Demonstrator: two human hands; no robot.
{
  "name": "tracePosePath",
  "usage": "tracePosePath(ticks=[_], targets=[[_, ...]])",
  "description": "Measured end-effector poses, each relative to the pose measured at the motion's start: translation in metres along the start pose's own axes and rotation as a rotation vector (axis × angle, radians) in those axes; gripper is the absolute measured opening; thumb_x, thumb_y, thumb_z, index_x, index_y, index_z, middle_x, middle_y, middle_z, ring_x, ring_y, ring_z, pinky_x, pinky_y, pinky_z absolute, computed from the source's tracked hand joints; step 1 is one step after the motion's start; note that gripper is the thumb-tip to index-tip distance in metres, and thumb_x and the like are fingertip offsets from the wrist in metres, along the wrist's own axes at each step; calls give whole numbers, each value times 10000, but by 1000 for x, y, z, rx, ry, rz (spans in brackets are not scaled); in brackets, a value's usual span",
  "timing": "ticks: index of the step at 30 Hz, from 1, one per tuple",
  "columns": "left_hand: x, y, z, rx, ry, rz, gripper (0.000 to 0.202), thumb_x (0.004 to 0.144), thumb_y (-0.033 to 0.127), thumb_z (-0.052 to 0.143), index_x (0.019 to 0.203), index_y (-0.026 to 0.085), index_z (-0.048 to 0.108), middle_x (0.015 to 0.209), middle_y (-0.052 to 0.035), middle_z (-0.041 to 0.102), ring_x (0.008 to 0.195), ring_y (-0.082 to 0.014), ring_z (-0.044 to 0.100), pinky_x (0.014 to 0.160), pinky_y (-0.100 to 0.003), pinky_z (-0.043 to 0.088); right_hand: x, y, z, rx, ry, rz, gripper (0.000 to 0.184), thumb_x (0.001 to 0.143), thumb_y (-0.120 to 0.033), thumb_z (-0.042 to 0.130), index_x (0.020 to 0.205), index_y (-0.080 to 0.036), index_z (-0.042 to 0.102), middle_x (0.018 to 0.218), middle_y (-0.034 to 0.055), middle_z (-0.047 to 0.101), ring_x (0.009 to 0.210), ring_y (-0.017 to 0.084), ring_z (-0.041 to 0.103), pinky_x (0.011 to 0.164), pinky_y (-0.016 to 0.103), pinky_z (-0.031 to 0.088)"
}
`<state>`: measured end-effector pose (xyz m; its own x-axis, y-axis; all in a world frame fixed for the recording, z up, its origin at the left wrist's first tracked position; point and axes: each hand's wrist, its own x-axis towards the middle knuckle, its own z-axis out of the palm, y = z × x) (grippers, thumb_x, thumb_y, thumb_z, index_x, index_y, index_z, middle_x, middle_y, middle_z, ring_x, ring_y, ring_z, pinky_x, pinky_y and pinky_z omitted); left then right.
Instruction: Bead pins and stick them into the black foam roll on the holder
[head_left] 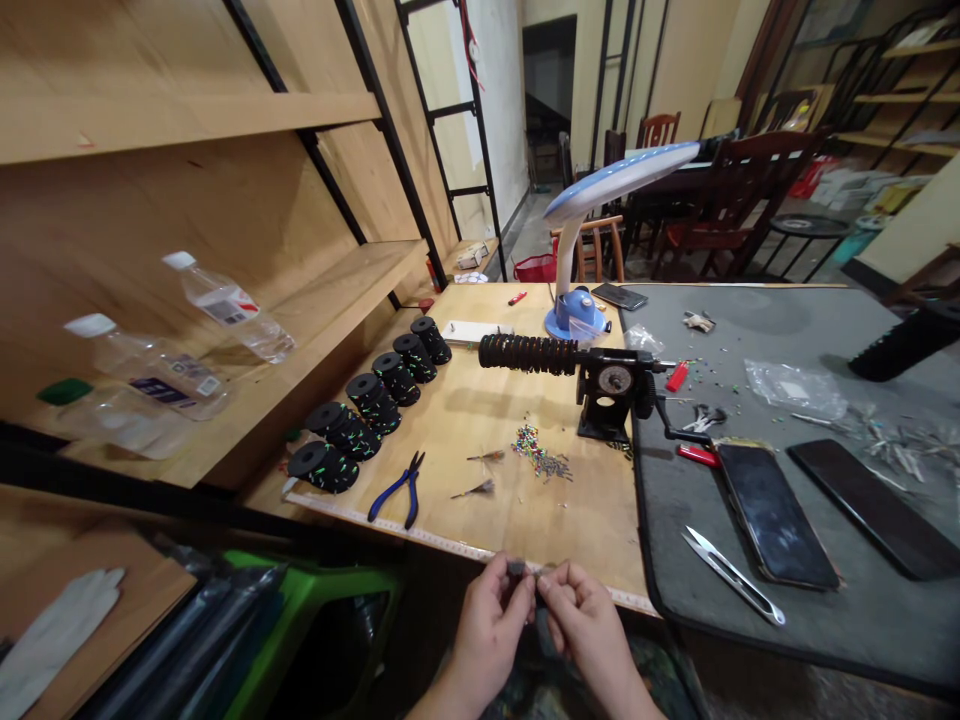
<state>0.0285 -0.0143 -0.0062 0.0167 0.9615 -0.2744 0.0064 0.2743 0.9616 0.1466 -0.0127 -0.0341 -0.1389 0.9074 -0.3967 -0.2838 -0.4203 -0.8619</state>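
Note:
Both my hands are together at the near edge of the wooden table. My left hand pinches a small dark piece between thumb and fingers. Touching it from the right, my right hand is closed in a pinch on something too small to name. Just beyond my hands a measuring tape is stuck along the table edge. Farther out lie a small pile of coloured beads, two tiny tufted pieces and blue-handled pliers.
A black hand-crank winder with a ribbed black roll stands mid-table. Several black spools line the left edge. A grey mat holds thread snips, two phones, red lighters and plastic bags. A blue desk lamp stands behind. Water bottles lie on the left shelf.

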Motion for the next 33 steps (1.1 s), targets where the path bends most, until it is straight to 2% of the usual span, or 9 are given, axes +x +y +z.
tracePosePath(ticks=[16, 27, 33], targets=[[-1, 3, 1, -26, 10, -19, 392, 743, 537, 649, 720, 164, 530, 587, 30, 526, 507, -97, 475, 484, -197, 375, -4, -6, 2, -40, 6, 9, 534, 622, -716, 633, 606, -214, 452, 311, -99, 421, 273, 43, 255, 333, 180, 143], [0, 0, -1, 2, 6, 9, 338, 776, 490, 634, 741, 166, 547, 610, 19, 550, 541, -112, 505, 513, -201, 407, -3, -2, 2, -46, -27, 33, 532, 629, -716, 622, 610, -205, 473, 298, -104, 412, 269, 40, 248, 332, 179, 145], [-1, 3, 0, -33, 26, 0, 372, 736, 524, 662, 728, 170, 548, 607, 20, 555, 530, -112, 509, 499, -197, 402, -2, 4, 0, -53, -28, 42, 518, 654, -699, 618, 619, -200, 483, 295, -104, 420, 257, 36, 233, 324, 177, 137]])
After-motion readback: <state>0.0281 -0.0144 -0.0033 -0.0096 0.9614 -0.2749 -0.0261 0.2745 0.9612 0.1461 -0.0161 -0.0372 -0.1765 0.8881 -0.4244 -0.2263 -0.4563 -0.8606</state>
